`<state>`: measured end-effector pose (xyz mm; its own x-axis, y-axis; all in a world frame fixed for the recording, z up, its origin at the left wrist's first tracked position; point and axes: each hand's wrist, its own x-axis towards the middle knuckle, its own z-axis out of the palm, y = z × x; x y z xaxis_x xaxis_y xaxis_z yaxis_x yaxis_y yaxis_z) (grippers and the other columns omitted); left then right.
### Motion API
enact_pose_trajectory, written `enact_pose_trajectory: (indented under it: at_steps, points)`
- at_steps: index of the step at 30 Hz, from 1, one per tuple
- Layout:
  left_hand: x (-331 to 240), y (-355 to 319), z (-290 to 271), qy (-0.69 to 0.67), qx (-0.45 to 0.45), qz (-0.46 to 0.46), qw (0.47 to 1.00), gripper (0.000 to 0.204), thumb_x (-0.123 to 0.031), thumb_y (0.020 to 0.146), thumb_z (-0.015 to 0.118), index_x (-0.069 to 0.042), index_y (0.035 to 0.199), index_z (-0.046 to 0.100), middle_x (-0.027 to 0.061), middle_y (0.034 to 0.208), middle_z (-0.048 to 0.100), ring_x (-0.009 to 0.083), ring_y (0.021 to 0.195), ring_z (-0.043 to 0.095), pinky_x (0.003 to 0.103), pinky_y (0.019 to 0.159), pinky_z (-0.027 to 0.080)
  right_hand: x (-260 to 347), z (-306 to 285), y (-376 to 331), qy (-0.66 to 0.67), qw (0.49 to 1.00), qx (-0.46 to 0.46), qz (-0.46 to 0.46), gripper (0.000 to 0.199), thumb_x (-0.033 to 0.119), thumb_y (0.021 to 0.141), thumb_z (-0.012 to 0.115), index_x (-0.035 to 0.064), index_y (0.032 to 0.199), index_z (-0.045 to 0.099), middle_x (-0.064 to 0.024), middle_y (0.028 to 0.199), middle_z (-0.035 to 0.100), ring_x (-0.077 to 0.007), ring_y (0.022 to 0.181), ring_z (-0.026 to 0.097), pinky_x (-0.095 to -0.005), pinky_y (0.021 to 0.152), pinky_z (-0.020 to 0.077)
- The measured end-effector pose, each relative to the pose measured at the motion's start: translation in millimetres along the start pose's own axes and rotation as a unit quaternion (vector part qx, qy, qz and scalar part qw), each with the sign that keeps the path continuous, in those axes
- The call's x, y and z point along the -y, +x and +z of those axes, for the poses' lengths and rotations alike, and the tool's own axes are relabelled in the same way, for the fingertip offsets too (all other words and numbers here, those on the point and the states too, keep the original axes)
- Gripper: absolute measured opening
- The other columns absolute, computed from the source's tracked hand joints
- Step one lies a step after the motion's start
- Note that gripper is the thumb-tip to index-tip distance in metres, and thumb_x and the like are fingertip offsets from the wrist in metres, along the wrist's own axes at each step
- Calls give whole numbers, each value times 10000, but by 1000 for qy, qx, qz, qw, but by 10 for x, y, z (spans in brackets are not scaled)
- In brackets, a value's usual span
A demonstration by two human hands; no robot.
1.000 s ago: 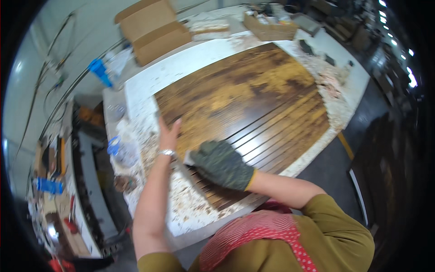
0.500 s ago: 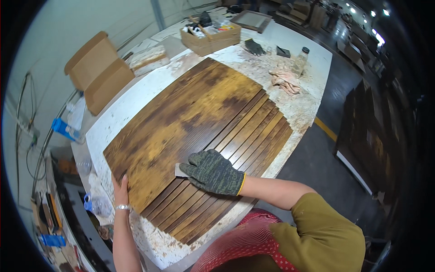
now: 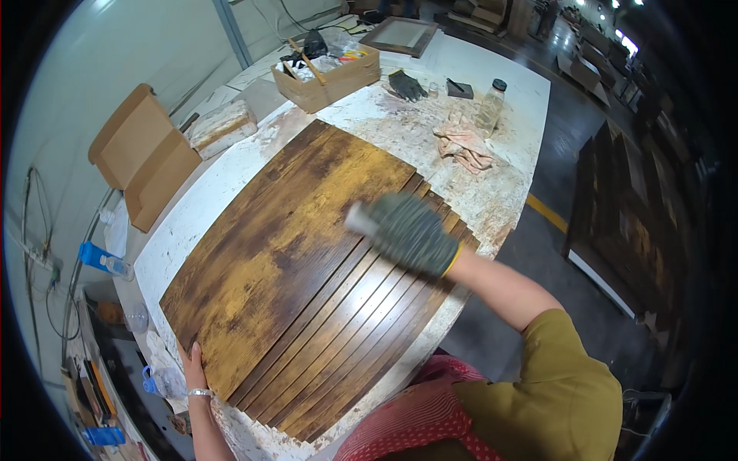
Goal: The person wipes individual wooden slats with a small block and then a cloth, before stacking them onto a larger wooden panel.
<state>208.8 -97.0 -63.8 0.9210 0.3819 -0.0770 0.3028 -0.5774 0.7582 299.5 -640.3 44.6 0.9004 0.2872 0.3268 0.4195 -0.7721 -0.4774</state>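
A stack of brown wood-grain boards (image 3: 254,253) lies fanned out in steps, the top one showing a mottled golden and dark face. My right hand (image 3: 411,230), in a dark knitted glove with a yellow cuff, is closed around a small whitish block (image 3: 360,220). Motion blurs both over the top board's right part, near its stepped edge; I cannot tell whether the block touches the wood. Bare and wearing a bracelet, my left hand (image 3: 194,370) holds the near-left edge of the top board, with some fingers hidden.
The stack lies on a stained white table (image 3: 507,177). Beyond it are a carton of supplies (image 3: 330,81), a dark glove (image 3: 407,86), a pink rag (image 3: 465,147) and a lidded jar (image 3: 490,107). An open cardboard box (image 3: 146,157) stands at left. Dark panels (image 3: 626,223) stand at right.
My right hand has swept away from me and to the right over the top board with the whitish block. My left hand stays at the board's edge. The whole view has shifted slightly.
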Motion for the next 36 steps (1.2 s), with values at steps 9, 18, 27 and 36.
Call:
enact_pose_trajectory:
  at_steps: [9,18,27,36]
  points:
    - [-253,-3,66,-39,18,-12,999,793,-447,889,525,-33,1459,162,154,1499,204,269,1365,238,339,1094,208,-1172,-467,-147,-176,963,-67,194,477,372,880,481,38,1212,555,-220,1154,552,-346,1056,538,-387,892,443]
    - [-285,-44,29,-38,1,-25,999,774,-433,894,526,-37,1459,174,155,1491,224,268,1358,248,339,1089,213,-634,28,-371,-199,975,-40,-90,392,251,811,565,63,1155,556,-141,956,566,-283,850,569,-411,704,465]
    - [-277,-87,22,-43,3,-41,998,753,-433,900,518,-59,1461,183,145,1481,246,267,1318,315,336,1070,250,-634,-264,-523,-177,981,-4,-85,367,263,836,551,45,1132,567,-156,958,567,-302,828,554,-398,719,465]
    - [-311,-64,34,-56,8,-40,998,734,-421,905,513,-87,1467,180,139,1481,252,269,1319,315,338,1070,247,-1151,-428,-421,-224,969,-17,102,356,303,821,566,67,1083,609,-169,921,558,-314,829,568,-413,727,461]
